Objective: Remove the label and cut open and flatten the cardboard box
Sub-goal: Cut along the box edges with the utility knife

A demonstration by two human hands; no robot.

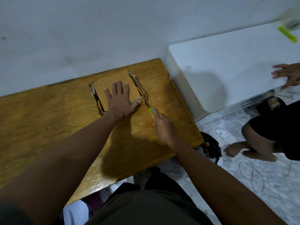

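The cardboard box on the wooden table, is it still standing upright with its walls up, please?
No, the cardboard box lies pressed flat on the wooden table under the left hand.

Wooden table (48, 119), brown and worn, set against a pale wall (97, 30). Just right of that table, a white table (227, 65), with a green stick-like item (287, 34) lying near its far corner. Beyond the white table's near edge, a second person in dark shorts (279, 127), one hand (287, 75) resting on the white top. On the marbled floor (243, 184) right of the wooden table, thin wire loops (252, 176); beside its right corner, a dark bag (211, 146).
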